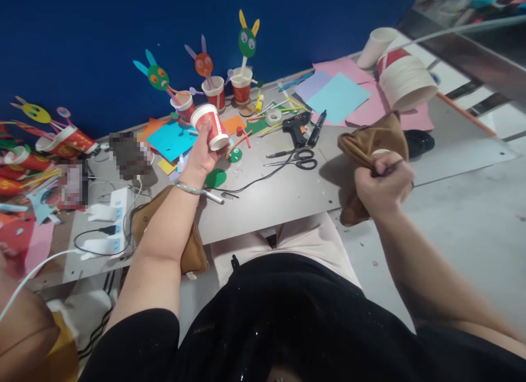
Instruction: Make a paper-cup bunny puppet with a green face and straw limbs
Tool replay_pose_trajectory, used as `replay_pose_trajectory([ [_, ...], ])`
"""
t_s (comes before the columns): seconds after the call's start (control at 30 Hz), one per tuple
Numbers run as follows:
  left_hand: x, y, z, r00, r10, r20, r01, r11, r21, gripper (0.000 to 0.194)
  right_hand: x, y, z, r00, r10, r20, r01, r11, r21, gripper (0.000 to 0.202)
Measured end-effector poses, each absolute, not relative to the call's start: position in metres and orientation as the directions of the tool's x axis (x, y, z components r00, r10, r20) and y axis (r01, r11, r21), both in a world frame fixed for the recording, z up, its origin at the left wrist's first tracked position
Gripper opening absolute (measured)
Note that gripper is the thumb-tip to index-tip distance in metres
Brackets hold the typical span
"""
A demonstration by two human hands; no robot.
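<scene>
My left hand [204, 154] is wrapped round a red-and-white paper cup [211, 129], tilted above the table. To the right, my right hand [384, 182] is closed against a brown cloth bag [372, 138] at the table's front edge. Something dark shows between its fingers, and a small white rim peeks out behind them. Below the cup are a green paper head with an eye [234, 154] and a green paper disc [216, 178]. A black glue gun [295, 131], scissors [302, 160] and a black marker [317, 129] lie between my hands.
Paper-cup figures with paper heads [158, 78] line the blue wall. Coloured paper sheets [339, 97] and stacked white cups [405, 86] are at the back right. A power strip [119, 220] with cables lies left. Another person's arm [24, 321] shows lower left.
</scene>
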State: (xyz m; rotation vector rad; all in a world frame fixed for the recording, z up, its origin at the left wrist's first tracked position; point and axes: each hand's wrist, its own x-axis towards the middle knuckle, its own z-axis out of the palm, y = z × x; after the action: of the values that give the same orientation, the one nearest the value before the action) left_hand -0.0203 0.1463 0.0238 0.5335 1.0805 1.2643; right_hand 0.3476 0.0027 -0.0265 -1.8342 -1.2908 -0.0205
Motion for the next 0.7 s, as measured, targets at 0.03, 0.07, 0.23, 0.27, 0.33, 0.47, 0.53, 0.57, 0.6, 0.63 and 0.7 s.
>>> replay_pose_trajectory([
  [0.03, -0.020, 0.147, 0.022, -0.056, 0.936, -0.347, -0.490, 0.277, 0.827, 0.034, 0.349, -0.004, -0.030, 0.442, 0.711, 0.547, 0.749, 0.044, -0.661, 0.039],
  [0.07, -0.020, 0.147, 0.021, -0.044, 0.938, -0.345, -0.488, 0.281, 0.827, 0.035, 0.349, -0.011, -0.032, 0.402, 0.690, 0.603, 0.734, 0.151, -0.662, 0.039],
  [0.23, -0.016, 0.146, 0.015, -0.020, 0.935, -0.353, -0.479, 0.301, 0.825, 0.032, 0.331, -0.029, -0.029, 0.013, 0.792, 0.610, 0.630, 0.467, -0.620, 0.031],
  [0.27, -0.015, 0.146, 0.015, -0.025, 0.936, -0.350, -0.481, 0.296, 0.826, 0.032, 0.326, -0.029, -0.028, -0.034, 0.798, 0.602, 0.614, 0.492, -0.617, 0.031],
  [0.33, -0.016, 0.146, 0.013, -0.036, 0.940, -0.339, -0.479, 0.281, 0.831, 0.033, 0.316, -0.027, -0.029, -0.082, 0.803, 0.590, 0.608, 0.509, -0.609, 0.031],
  [0.47, -0.019, 0.148, 0.010, -0.028, 0.940, -0.339, -0.458, 0.289, 0.840, 0.044, 0.290, -0.023, -0.038, -0.139, 0.814, 0.563, 0.643, 0.507, -0.574, 0.028],
  [0.53, -0.018, 0.148, 0.008, -0.015, 0.937, -0.349, -0.442, 0.307, 0.843, 0.047, 0.278, -0.021, -0.043, -0.152, 0.851, 0.502, 0.733, 0.438, -0.520, 0.024],
  [0.57, -0.018, 0.149, 0.008, -0.017, 0.936, -0.351, -0.435, 0.309, 0.846, 0.046, 0.273, -0.020, -0.045, -0.148, 0.873, 0.464, 0.776, 0.394, -0.493, 0.023],
  [0.6, -0.017, 0.149, 0.007, -0.020, 0.936, -0.351, -0.429, 0.309, 0.849, 0.045, 0.268, -0.018, -0.045, -0.145, 0.894, 0.424, 0.812, 0.352, -0.466, 0.023],
  [0.63, -0.017, 0.149, 0.006, -0.025, 0.937, -0.349, -0.425, 0.306, 0.852, 0.044, 0.265, -0.016, -0.045, -0.139, 0.911, 0.389, 0.837, 0.318, -0.445, 0.023],
  [0.7, -0.015, 0.149, 0.005, -0.026, 0.939, -0.344, -0.423, 0.301, 0.855, 0.043, 0.261, -0.011, -0.042, -0.129, 0.936, 0.329, 0.870, 0.266, -0.414, 0.022],
])
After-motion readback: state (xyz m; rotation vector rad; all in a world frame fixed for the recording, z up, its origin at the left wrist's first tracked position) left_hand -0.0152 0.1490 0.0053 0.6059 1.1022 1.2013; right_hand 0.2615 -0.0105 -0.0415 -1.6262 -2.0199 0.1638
